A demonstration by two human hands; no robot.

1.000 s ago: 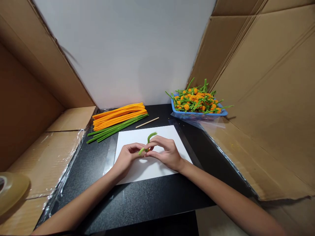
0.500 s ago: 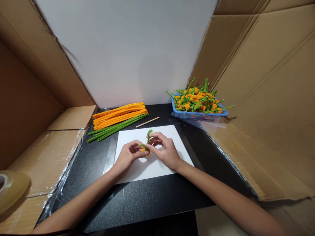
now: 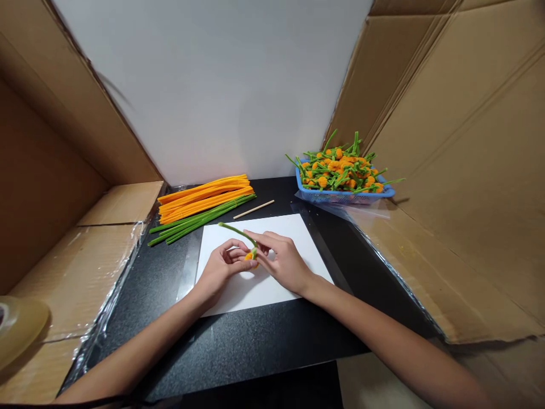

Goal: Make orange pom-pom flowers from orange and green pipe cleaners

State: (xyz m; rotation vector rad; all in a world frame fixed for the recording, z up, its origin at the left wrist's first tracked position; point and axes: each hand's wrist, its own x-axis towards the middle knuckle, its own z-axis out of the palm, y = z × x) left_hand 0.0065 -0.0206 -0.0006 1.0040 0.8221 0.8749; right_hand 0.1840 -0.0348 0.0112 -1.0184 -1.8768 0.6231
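Over a white sheet [image 3: 238, 298], my left hand [image 3: 221, 267] pinches a small orange fuzzy ball [image 3: 250, 257] made of pipe cleaner, between thumb and fingers. My right hand [image 3: 284, 261] is closed at the top of the ball, its thumb and fingers gripping the base of a green pipe cleaner [image 3: 236, 229]. The free end of the green piece points up and to the left, above my left hand. The fingers partly hide the orange ball.
Orange pipe cleaners [image 3: 204, 196] and green pipe cleaners [image 3: 200, 218] lie at the back left, near a thin wooden stick [image 3: 254, 209]. A blue basket [image 3: 340, 196] full of orange and green pieces stands back right. A tape roll [image 3: 23, 326] is at far left; cardboard walls [image 3: 460, 170] flank the black table [image 3: 264, 341].
The green pipe cleaner, earlier showing two curled ends, now shows one longer end pointing left. My right fingers have closed in around its base; the left hand still holds the orange ball.
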